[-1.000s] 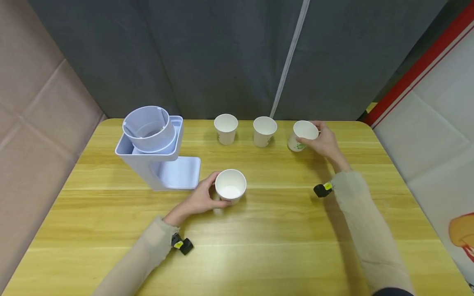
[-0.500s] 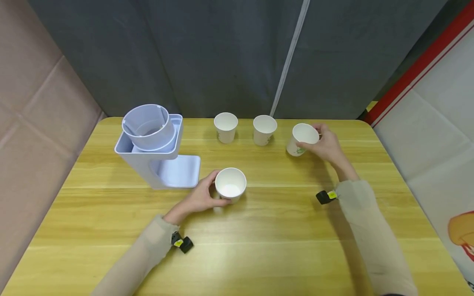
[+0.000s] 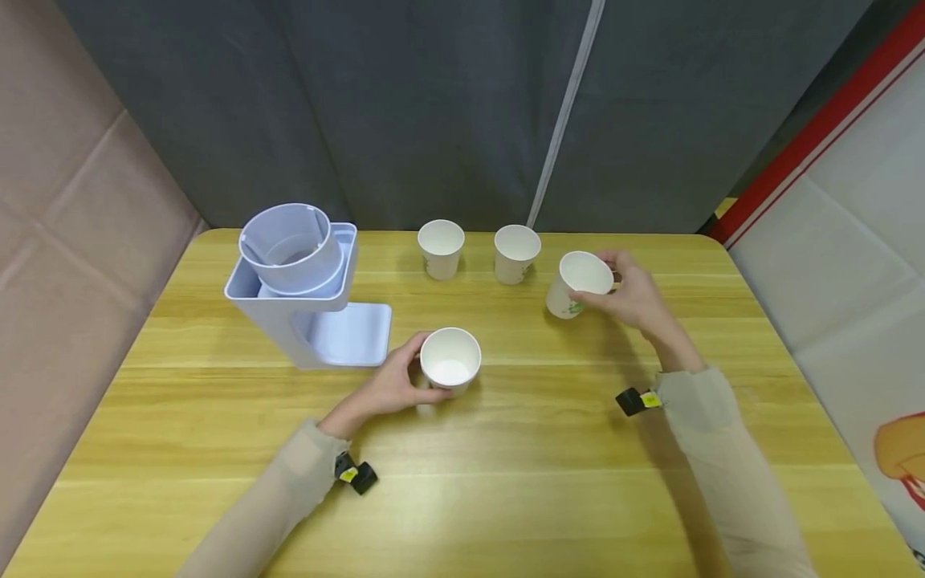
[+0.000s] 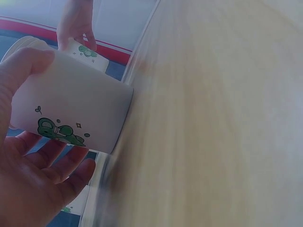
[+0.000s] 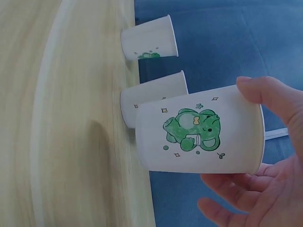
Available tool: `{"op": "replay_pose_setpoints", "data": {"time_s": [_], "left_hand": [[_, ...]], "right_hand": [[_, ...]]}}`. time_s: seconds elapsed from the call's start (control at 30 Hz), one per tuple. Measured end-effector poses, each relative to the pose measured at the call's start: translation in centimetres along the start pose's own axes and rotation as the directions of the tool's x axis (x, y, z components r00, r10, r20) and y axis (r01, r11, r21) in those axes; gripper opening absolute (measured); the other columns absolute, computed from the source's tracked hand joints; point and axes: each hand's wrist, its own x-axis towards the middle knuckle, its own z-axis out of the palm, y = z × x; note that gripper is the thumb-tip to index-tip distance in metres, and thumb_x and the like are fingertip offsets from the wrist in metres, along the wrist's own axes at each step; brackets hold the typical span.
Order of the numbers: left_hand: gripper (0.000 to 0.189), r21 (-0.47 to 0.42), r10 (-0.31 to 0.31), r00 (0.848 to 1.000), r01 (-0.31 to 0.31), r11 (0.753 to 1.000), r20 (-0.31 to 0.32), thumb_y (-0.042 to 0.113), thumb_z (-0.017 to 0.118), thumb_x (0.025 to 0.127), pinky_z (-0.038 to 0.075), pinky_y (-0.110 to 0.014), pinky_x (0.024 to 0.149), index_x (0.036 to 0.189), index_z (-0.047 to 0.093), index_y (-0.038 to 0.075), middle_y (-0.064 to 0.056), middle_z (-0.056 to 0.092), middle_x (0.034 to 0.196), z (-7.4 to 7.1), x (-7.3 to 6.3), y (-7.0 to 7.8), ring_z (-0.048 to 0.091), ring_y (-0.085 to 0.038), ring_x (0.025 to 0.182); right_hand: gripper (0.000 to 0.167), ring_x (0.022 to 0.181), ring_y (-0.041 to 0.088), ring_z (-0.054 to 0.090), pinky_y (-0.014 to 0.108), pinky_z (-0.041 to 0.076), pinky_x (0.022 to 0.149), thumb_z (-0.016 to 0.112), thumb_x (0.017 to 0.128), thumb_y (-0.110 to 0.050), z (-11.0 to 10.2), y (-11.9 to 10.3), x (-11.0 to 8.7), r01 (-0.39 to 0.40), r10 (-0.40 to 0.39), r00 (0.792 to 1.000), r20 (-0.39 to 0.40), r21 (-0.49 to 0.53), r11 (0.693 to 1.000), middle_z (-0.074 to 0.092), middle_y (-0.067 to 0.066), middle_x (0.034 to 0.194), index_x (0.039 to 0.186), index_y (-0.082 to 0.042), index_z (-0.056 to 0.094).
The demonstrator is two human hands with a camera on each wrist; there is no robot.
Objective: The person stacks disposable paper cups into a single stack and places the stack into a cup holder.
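A white paper cup (image 3: pixel 450 361) stands upright near the middle of the table, and my left hand (image 3: pixel 393 388) grips its side between thumb and fingers. In the left wrist view this cup (image 4: pixel 71 94) shows a green cartoon print. At the right, my right hand (image 3: pixel 636 295) holds a second paper cup (image 3: pixel 576 286) near its rim. The right wrist view shows a green bear on that cup (image 5: pixel 199 132); a shadow on the wood suggests it is slightly raised. Two more paper cups, one at the left (image 3: pixel 441 250) and one beside it (image 3: pixel 516 255), stand at the back.
A pale lavender stand (image 3: pixel 289 321) with a round hopper (image 3: pixel 289 249) on top and a flat base tray (image 3: pixel 354 335) is at the left. The wooden table (image 3: pixel 462 506) ends at a dark grey curtain (image 3: pixel 433 112). White panels rise on the right.
My right hand has brought its cup toward me and a little to the left, away from the table's back edge. The left hand and its cup have stayed in place.
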Motion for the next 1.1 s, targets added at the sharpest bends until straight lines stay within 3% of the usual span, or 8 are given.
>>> {"op": "replay_pose_setpoints", "data": {"time_s": [0.23, 0.8, 1.1], "left_hand": [[0.077, -0.012, -0.006, 1.000, 0.006, 1.000, -0.006, 0.003, 0.084, 0.064, 0.035, -0.047, 0.102, 0.130, 0.045, -0.001, -0.016, 0.053, 0.127, 0.0, 0.0, 0.0, 0.049, -0.030, 0.117], [0.074, -0.031, 0.000, 1.000, -0.001, 1.000, -0.014, 0.003, 0.084, 0.065, 0.037, -0.048, 0.099, 0.128, 0.046, -0.002, -0.018, 0.055, 0.124, 0.1, 0.0, 0.1, 0.052, -0.030, 0.113], [0.073, -0.018, 0.005, 1.000, -0.005, 1.000, -0.013, 0.004, 0.084, 0.065, 0.038, -0.047, 0.099, 0.128, 0.046, -0.002, -0.017, 0.055, 0.124, 0.0, 0.0, 0.1, 0.051, -0.030, 0.113]], "right_hand": [[0.069, 0.106, 0.034, 0.048, 0.034, 0.045, 0.077, 0.079, 0.075, -0.017, 0.4, -0.7, -1.0, 0.009, -0.008, 1.000, 0.017, -0.047, 0.999, 0.049, 0.020, 0.126, 0.128, 0.004, 0.042], [0.073, 0.100, 0.031, 0.053, 0.044, 0.046, 0.085, 0.084, 0.068, -0.011, 1.8, -3.6, -2.3, 0.133, -0.132, 0.988, 0.074, -0.005, 0.991, 0.056, 0.019, 0.117, 0.126, 0.004, 0.044], [0.073, 0.100, 0.029, 0.055, 0.044, 0.047, 0.083, 0.085, 0.066, -0.009, 2.7, -5.4, -2.5, 0.199, -0.198, 0.975, 0.102, 0.004, 0.980, 0.056, 0.017, 0.119, 0.126, 0.004, 0.046]]}}
